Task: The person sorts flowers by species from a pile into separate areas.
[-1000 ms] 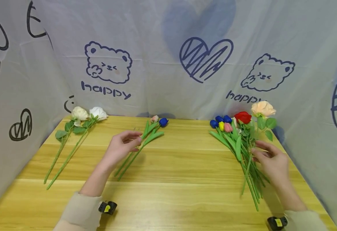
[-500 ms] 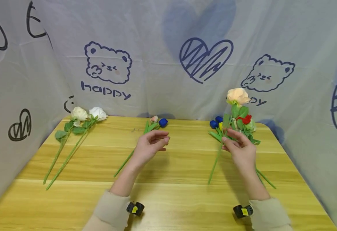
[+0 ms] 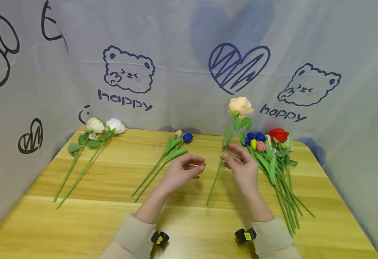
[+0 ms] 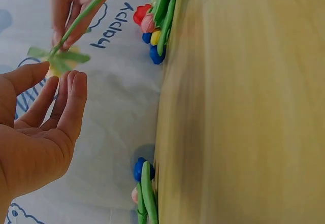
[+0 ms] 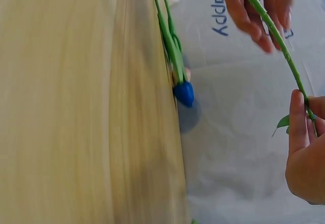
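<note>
In the head view my right hand pinches the green stem of a peach rose, which stands nearly upright above the table with its bloom at the top. The right wrist view shows the stem between thumb and fingers. My left hand hovers just left of that stem, fingers relaxed and apart from it, holding nothing. Behind the left hand lie a blue tulip and a pale pink tulip. To the right of the right hand lies a pile of flowers with a red rose and several tulips.
Two white roses lie at the table's far left, stems toward the front. The wooden table meets a printed cloth at its back edge, with more cloth along both sides.
My right hand has carried the peach rose left, from over the flower pile to the middle. My left hand has moved right, from beside the two tulips toward the rose stem.
</note>
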`<state>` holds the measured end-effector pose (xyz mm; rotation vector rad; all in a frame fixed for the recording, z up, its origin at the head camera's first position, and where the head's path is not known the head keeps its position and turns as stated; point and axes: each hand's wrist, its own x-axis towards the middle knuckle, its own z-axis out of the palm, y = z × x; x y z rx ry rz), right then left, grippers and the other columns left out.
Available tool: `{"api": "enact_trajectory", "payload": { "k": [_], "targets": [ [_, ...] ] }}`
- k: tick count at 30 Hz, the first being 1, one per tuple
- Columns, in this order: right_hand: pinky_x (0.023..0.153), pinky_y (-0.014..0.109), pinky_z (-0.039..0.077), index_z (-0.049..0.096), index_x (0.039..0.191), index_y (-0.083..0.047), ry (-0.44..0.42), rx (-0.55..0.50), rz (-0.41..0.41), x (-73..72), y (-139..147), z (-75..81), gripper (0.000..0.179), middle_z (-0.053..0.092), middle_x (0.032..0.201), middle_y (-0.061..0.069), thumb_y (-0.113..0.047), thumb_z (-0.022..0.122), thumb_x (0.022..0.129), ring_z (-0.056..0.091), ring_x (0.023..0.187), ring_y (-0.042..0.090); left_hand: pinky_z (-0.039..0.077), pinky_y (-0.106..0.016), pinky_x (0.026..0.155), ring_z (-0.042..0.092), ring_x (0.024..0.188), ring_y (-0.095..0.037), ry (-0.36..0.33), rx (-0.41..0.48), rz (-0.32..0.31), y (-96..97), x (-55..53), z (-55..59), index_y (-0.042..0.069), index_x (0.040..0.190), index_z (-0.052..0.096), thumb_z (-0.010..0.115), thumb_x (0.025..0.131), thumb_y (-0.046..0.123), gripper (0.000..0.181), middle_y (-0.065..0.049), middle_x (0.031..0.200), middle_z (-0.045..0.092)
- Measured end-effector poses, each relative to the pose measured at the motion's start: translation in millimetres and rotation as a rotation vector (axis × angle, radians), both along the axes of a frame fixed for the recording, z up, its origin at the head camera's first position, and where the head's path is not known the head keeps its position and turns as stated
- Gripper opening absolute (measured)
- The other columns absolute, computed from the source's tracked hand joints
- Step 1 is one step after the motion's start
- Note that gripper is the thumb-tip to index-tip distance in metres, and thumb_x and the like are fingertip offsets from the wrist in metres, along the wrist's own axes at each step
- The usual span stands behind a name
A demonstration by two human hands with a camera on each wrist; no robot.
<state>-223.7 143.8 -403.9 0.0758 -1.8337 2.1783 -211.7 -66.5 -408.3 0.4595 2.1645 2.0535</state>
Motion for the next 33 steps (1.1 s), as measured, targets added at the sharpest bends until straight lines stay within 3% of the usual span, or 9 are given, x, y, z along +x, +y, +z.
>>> {"api": "enact_trajectory", "payload": {
  "k": [4,12,20,27,33],
  "targets": [
    [0.077,0.031,0.064,0.063,0.129,0.012,0.001,-0.017,0.024,-0.6,-10,-2.6,0.038,0.071,0.115,0.008,0.013,0.071,0.092,0.073,0.088,0.011,0.063,-0.034,0.082,0.070,0.109,-0.040,-0.004,-0.027,-0.036,5.9,1.8,-2.7,-0.002,0.124,0.070,0.071,0.099,0.009,0.028,-0.019,0.125,0.071],
    [0.076,0.033,0.065,0.064,0.126,0.014,0.026,-0.047,0.034,1.2,-17,-8.6,0.037,0.072,0.113,0.009,0.015,0.071,0.090,0.073,0.085,0.012,0.062,-0.054,0.086,0.073,0.100,-0.030,-0.049,-0.032,-0.090,11.4,5.4,-5.6,-0.005,0.128,0.067,0.068,0.098,0.002,0.031,-0.020,0.118,0.071],
    [0.076,0.032,0.065,0.061,0.127,0.017,0.032,-0.063,0.047,1.2,-19,-12.7,0.038,0.071,0.114,0.011,0.018,0.069,0.090,0.072,0.085,0.011,0.062,-0.053,0.087,0.071,0.106,-0.039,-0.082,-0.042,-0.118,12.6,5.5,-7.2,-0.003,0.131,0.065,0.065,0.097,-0.002,0.034,-0.021,0.119,0.069],
    [0.077,0.034,0.065,0.063,0.127,0.014,0.015,-0.059,0.051,0.6,-18,-14.7,0.038,0.071,0.114,0.010,0.017,0.070,0.090,0.072,0.086,0.011,0.063,-0.051,0.085,0.072,0.102,-0.033,-0.077,-0.052,-0.119,12.9,5.5,-8.1,-0.004,0.131,0.064,0.064,0.097,-0.003,0.034,-0.020,0.117,0.069],
    [0.077,0.033,0.065,0.064,0.126,0.013,0.014,-0.052,0.056,0.5,-17,-12.8,0.036,0.071,0.117,0.015,0.017,0.070,0.090,0.072,0.086,0.011,0.064,-0.047,0.082,0.071,0.103,-0.035,-0.075,-0.053,-0.109,13.7,6.0,-6.4,-0.003,0.130,0.065,0.065,0.096,-0.004,0.034,-0.020,0.117,0.069]
  ]
}}
